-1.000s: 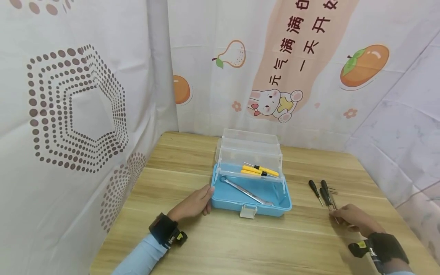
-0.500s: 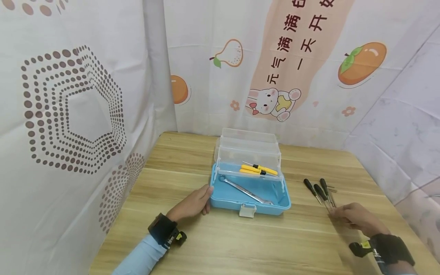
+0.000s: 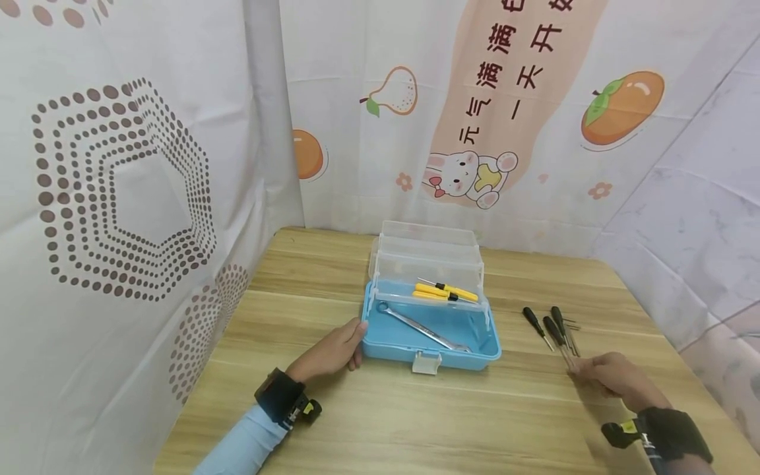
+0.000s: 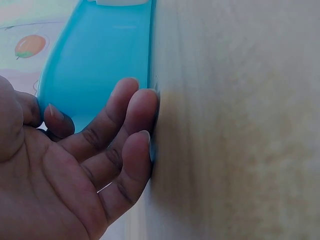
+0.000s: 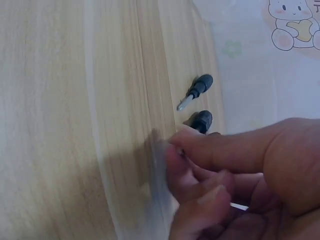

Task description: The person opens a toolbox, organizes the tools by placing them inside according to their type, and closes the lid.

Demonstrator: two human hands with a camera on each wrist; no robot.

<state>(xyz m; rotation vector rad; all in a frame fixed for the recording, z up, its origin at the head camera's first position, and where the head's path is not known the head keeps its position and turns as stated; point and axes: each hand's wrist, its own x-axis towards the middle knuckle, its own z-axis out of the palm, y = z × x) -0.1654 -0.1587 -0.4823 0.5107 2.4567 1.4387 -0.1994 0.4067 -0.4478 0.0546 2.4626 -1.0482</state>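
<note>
In the head view my left hand holds the left end of an open light-blue toolbox. The left wrist view has its fingers curled against the blue wall, with a fingertip up at the rim. A silver combination wrench lies inside, and yellow-handled screwdrivers rest in the clear upper tray. Off to the right, my right hand pinches the shaft end of a black-handled screwdriver. Its fingers hide the tip. Beside it lie two more black-handled screwdrivers.
Small metal L-shaped keys lie just past the black handles. The toolbox's translucent lid stands raised at the back, and a white latch hangs at its front. Printed curtains border the wooden table.
The pinched screwdriver has shifted slightly left and away, and the leftmost black one has also shifted slightly left. My left hand stays on the toolbox. The head view has turned slightly.
</note>
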